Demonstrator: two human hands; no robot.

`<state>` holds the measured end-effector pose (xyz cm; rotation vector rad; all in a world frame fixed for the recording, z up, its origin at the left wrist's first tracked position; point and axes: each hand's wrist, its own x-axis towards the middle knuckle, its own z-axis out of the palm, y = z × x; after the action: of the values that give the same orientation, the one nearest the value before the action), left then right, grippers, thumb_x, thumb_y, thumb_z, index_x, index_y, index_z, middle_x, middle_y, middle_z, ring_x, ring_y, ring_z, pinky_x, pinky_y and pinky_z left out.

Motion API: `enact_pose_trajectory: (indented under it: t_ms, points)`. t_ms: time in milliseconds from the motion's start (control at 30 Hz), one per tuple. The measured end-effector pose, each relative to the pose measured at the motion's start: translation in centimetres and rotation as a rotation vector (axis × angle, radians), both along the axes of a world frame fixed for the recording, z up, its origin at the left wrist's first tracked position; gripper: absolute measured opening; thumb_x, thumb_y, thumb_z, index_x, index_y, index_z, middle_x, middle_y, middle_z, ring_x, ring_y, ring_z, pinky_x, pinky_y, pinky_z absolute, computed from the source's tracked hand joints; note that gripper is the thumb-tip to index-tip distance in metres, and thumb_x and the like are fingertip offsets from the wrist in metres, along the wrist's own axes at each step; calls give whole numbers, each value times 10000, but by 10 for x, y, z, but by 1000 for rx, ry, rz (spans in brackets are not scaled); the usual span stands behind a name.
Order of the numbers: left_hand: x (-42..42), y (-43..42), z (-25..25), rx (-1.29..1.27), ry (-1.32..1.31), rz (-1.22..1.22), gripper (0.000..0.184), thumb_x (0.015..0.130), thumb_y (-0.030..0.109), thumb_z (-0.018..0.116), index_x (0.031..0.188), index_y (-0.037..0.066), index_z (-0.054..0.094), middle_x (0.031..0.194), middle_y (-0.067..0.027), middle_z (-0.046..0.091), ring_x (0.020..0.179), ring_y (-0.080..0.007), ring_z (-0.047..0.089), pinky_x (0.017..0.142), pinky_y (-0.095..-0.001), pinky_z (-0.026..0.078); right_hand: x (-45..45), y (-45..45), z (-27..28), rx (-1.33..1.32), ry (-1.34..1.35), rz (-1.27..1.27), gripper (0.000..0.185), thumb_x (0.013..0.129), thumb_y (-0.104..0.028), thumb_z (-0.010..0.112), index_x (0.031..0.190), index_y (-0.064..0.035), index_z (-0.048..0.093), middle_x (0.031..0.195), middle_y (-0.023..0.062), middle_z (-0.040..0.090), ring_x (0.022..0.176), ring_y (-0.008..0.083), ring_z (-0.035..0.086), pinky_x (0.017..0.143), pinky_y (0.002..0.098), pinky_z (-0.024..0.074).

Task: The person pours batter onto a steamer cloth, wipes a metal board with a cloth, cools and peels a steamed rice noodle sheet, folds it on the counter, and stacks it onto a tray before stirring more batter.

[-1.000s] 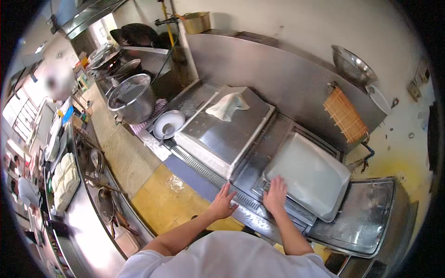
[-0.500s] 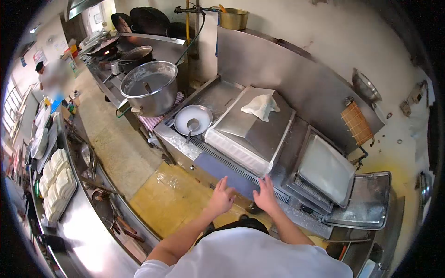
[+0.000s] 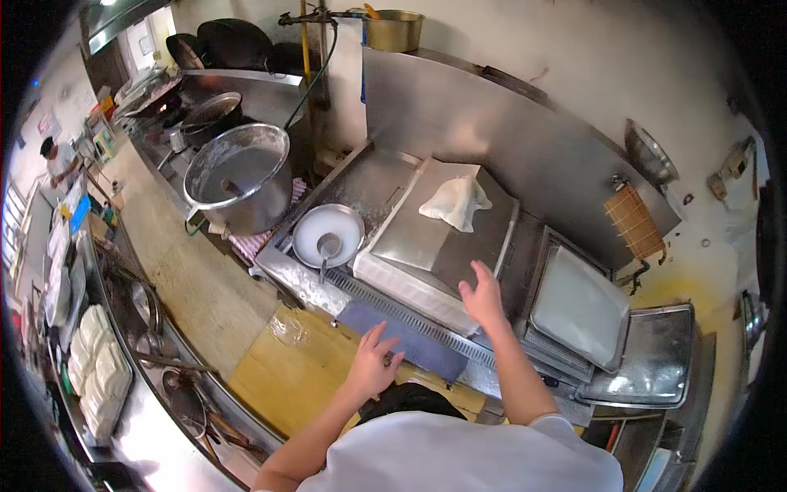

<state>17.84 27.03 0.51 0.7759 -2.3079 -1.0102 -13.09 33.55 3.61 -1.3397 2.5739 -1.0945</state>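
My right hand is held over the front right part of a metal lid, fingers apart and holding nothing. My left hand hangs in the air before the counter, near a blue cloth, its fingers spread with nothing in them. A crumpled white cloth lies on top of the lid. Left of the lid, a white bowl of pale liquid has a ladle in it.
A large steel pot stands at the left of the counter. On the right are a whitish covered tray and a dark metal tray. White packages lie on the left counter. A person stands far left.
My right hand has moved from the counter's front edge by the whitish tray to over the lid. My left hand stays low, its fingers spread. The camera view has turned.
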Motion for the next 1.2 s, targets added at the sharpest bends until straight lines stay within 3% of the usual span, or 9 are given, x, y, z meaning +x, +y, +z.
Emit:
enact_pose_trajectory:
  t_ms: [100,167,233,333,433,533,800,1033,1200]
  points:
    - [-2,-21,21,76,-54,6,325,883,202,795,1182,87,744,1467,-216,573,1320,-427,557,1104,-481,469,-47,-56,29,43,-193,-151,532,906,-219,701,1336,70,582,1338,297,630,1257,439,604,1074,503,471]
    - [-4,-36,26,117,-86,28,307,889,192,791,1166,66,745,1420,-186,621,1277,-395,600,1080,-469,487,-101,-101,10,101,-68,-198,510,925,-316,670,1250,76,642,1257,293,675,1195,438,644,1034,515,493]
    - [-6,-53,23,141,-83,60,285,895,176,774,1152,54,748,1373,-185,647,1241,-399,612,1063,-469,496,-136,-145,13,209,-48,-272,492,874,-390,732,1092,52,720,1095,247,746,1019,394,722,893,488,565]
    - [-6,-71,23,157,-141,123,264,904,163,761,1140,46,749,1341,-183,666,1212,-401,625,1053,-467,502,-172,-200,12,337,-283,-311,499,870,-409,697,1040,59,736,1091,275,738,1032,429,716,910,491,564]
    - [-3,-79,25,200,-190,180,252,912,154,752,1137,41,749,1327,-183,674,1203,-402,632,1053,-467,502,-173,-223,5,362,-143,-386,469,862,-357,680,1065,61,736,1108,300,725,1080,456,697,943,507,554]
    - [5,-81,23,247,-199,214,248,921,151,743,1141,35,747,1315,-187,681,1215,-399,629,1057,-467,500,-171,-227,-9,259,-220,-458,466,850,-327,660,1098,62,727,1144,313,711,1110,465,683,971,517,543]
    - [27,-85,18,248,-125,270,246,919,133,740,1136,17,742,1305,-200,687,1203,-394,639,1051,-459,504,-151,-224,-4,94,-130,-543,472,832,-313,664,1140,44,684,1158,321,697,1119,477,669,976,527,529]
    - [57,-94,30,196,4,288,252,921,97,742,1157,9,727,1260,-210,707,1159,-386,665,1005,-441,530,-68,-188,76,-243,1,-499,387,874,-292,723,1055,42,646,1013,303,699,977,494,672,865,549,511]
    - [84,-92,92,224,136,272,256,928,48,733,1176,-13,714,1221,-193,729,1159,-312,687,1003,-388,526,31,-162,156,-443,101,-314,308,880,-225,775,1004,15,627,927,244,698,857,450,673,776,489,520]
